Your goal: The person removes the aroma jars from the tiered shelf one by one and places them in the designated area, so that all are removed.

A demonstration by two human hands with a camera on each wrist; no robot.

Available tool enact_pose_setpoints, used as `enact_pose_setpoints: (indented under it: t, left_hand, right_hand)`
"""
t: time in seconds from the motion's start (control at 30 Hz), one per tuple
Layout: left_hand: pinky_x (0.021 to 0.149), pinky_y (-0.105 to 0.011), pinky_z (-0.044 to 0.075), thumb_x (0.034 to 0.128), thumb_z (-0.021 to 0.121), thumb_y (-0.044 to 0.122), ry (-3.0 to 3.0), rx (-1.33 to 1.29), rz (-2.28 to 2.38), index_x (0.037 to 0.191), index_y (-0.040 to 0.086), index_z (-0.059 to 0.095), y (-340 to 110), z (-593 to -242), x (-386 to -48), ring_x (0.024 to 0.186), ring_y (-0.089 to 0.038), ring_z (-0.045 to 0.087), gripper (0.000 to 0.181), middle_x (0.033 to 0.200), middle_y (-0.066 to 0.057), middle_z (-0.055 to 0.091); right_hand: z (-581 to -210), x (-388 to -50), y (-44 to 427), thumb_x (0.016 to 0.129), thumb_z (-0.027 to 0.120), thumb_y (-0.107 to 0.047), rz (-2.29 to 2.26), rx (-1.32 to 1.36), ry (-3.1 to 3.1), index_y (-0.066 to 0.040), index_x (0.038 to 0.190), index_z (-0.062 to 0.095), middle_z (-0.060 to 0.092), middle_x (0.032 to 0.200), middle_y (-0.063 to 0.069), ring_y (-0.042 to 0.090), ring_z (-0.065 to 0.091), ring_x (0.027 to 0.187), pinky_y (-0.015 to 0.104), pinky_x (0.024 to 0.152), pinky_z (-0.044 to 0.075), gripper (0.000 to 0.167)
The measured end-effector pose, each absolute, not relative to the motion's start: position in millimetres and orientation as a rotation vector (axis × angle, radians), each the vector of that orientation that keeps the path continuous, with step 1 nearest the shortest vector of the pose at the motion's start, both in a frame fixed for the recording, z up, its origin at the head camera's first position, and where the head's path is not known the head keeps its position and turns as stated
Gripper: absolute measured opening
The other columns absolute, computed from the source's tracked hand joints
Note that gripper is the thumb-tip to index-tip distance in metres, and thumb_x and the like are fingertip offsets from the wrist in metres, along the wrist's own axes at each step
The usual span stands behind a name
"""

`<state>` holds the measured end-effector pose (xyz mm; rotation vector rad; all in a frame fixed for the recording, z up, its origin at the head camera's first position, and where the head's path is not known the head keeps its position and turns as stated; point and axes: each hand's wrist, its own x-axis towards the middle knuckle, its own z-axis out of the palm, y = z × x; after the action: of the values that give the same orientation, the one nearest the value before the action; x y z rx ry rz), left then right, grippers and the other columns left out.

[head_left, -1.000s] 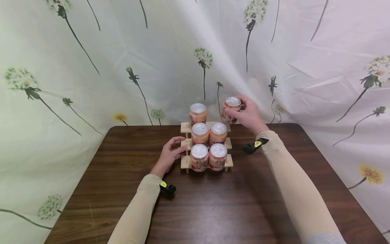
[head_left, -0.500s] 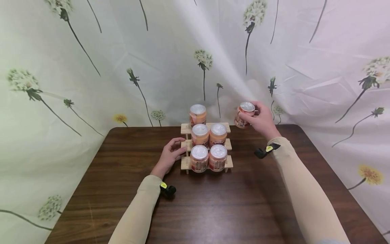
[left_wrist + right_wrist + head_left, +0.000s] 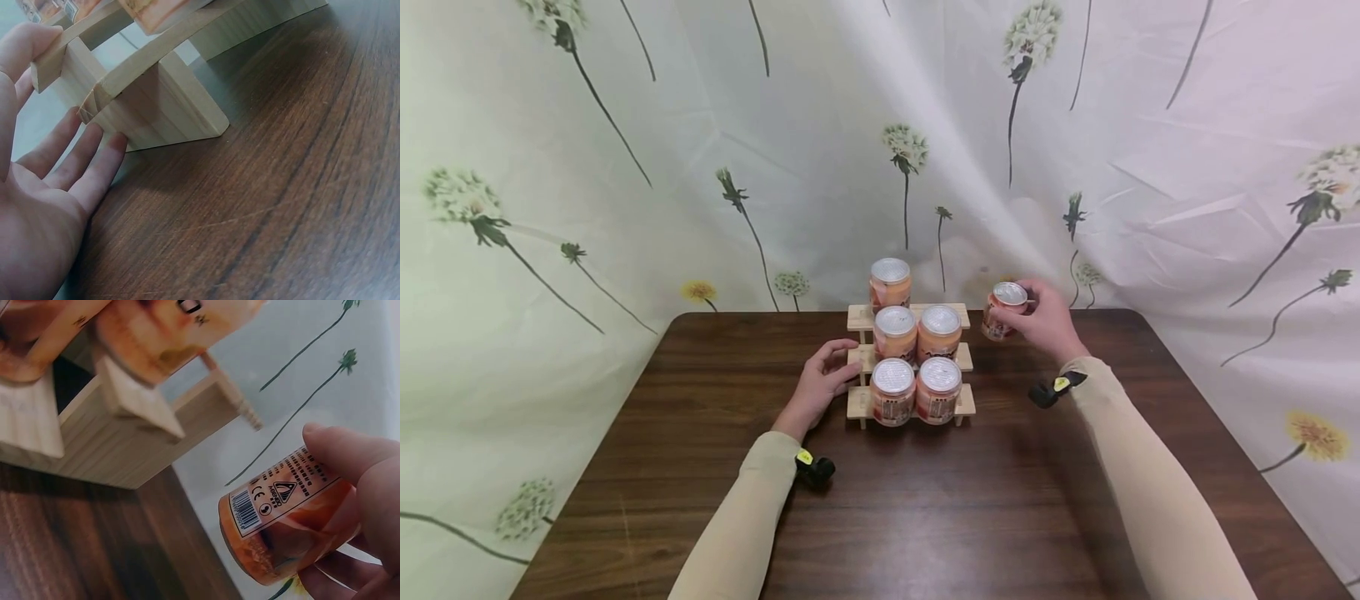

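Note:
Right of a three-step wooden rack, my right hand holds an orange can with a silver lid between thumb and fingers. A barcode and black print show on this can in the right wrist view. It is apart from the rack; whether its base touches the table I cannot tell. My left hand rests against the rack's left side, its fingertips touching the wooden side panel. Two cans stand on the front step, two on the middle step and a single can on the left of the top step.
The dark wood-grain table reaches back to a white curtain printed with dandelions. The curtain hangs close behind the rack. The rack's top step has bare wood on its right part.
My right hand has carried the can from above the top step's right end out to the right, then downward. My left hand has stayed at the rack.

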<state>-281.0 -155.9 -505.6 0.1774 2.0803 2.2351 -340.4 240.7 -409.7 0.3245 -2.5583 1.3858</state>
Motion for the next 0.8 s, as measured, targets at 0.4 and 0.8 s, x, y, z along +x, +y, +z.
enact_pose_setpoints:
  t: [0.4, 0.8]
  left_hand:
    - [0.095, -0.041, 0.059, 0.1022, 0.071, 0.014, 2.082, 0.199, 2.237, 0.144, 0.008, 0.055, -155, -504, -279, 0.112, -0.019, 0.064, 0.045, 0.138, -0.017, 0.053]
    - [0.098, -0.045, 0.058, 0.1021, 0.071, 0.016, 2.105, 0.180, 2.223, 0.143, 0.009, 0.056, -154, -505, -280, 0.116, -0.022, 0.063, 0.044, 0.140, -0.018, 0.053]
  right_hand:
    - [-442, -338, 240, 0.084, 0.090, -0.033, 1.288, 0.281, -2.649, 0.001, 0.127, 0.062, 0.069, 0.119, 0.017, 0.028, 0.066, 0.101, 0.030, 0.079, 0.053, 0.061]
    - [-460, -336, 241, 0.086, 0.089, -0.032, 1.264, 0.259, -2.707, -0.001, 0.129, 0.059, 0.067, 0.124, 0.020, 0.035, 0.066, 0.112, 0.050, 0.093, 0.055, 0.061]
